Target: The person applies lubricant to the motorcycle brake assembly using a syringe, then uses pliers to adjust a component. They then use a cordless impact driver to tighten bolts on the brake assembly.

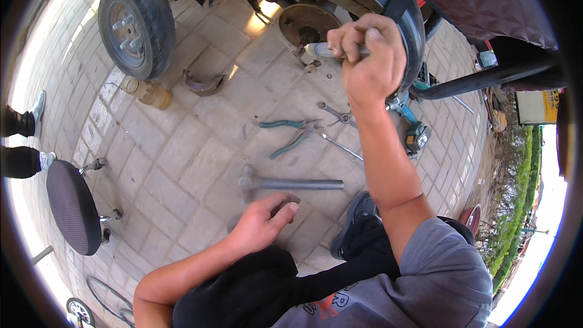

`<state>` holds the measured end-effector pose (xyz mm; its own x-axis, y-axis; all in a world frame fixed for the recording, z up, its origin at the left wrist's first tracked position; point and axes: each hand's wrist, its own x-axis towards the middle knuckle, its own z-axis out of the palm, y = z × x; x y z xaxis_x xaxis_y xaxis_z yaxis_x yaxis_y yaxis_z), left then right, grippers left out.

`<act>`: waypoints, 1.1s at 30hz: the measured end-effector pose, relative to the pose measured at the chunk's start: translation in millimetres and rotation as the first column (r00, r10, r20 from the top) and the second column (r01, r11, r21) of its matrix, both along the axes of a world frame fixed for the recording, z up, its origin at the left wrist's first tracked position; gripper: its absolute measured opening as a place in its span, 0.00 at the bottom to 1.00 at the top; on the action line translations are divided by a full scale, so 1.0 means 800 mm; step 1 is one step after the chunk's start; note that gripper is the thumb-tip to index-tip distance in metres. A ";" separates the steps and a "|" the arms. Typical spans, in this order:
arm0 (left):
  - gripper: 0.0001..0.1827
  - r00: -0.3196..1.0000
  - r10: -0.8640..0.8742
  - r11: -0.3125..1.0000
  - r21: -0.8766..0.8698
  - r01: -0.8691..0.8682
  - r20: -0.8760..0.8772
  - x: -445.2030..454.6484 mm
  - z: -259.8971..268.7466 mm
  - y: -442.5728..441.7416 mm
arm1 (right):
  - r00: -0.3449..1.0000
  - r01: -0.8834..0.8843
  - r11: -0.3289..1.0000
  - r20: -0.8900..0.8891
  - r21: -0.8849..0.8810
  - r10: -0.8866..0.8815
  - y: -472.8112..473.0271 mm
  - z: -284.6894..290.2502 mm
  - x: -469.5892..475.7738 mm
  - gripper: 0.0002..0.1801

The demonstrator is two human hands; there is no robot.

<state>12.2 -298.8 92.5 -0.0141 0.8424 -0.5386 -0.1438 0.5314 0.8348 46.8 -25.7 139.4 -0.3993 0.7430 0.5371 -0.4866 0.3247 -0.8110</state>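
Note:
My right hand (375, 57) grips a translucent plastic tube that looks like a syringe (320, 50). Its tip points left, close by the hub of a rusty round brake plate (296, 20) under the vehicle; whether they touch I cannot tell. Small rusty metal parts (304, 59) hang below the hub. Over my knee, my left hand (263, 219) holds nothing, its fingers loosely bent and the thumb apart. Just beyond it a ball-peen hammer (296, 184) lies on the paving. Further out are green-handled pliers (291, 133), a ring spanner (337, 114) and a thin metal rod (341, 146).
A removed wheel (136, 27) leans at upper left, near a jar of yellowish liquid (155, 94) and a curved brake shoe (204, 83). A black fender (413, 50) curves beside my right hand. A cordless drill (412, 130) lies right, a wheeled stool (73, 209) left. Someone's feet (41, 114) show far left.

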 end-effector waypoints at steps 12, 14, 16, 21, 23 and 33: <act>0.17 0.994 -0.105 0.994 -0.040 0.104 -0.032 0.021 -0.003 0.025 | 0.963 0.265 0.950 -0.099 0.163 -0.252 0.007 -0.041 0.067 0.12; 0.18 0.993 -0.110 0.992 -0.064 0.107 -0.052 0.023 -0.003 0.025 | 0.962 0.272 0.945 -0.091 0.179 -0.259 0.012 -0.050 0.066 0.12; 0.18 0.996 -0.086 0.995 -0.059 0.084 -0.032 0.025 -0.004 0.023 | 0.960 0.276 0.947 -0.088 0.164 -0.265 0.016 -0.056 0.065 0.12; 0.19 0.999 -0.028 0.996 -0.088 0.026 -0.017 0.027 -0.003 0.018 | 0.968 0.214 0.964 -0.165 0.158 -0.188 0.027 -0.063 0.061 0.10; 0.19 0.999 -0.028 0.995 -0.099 0.026 -0.023 0.027 -0.001 0.018 | 0.971 0.213 0.967 -0.143 0.138 -0.193 0.028 -0.065 0.061 0.10; 0.18 0.998 -0.057 0.994 -0.095 0.053 -0.040 0.030 0.002 0.026 | 0.966 0.246 0.942 -0.144 0.229 -0.217 0.021 -0.076 0.073 0.08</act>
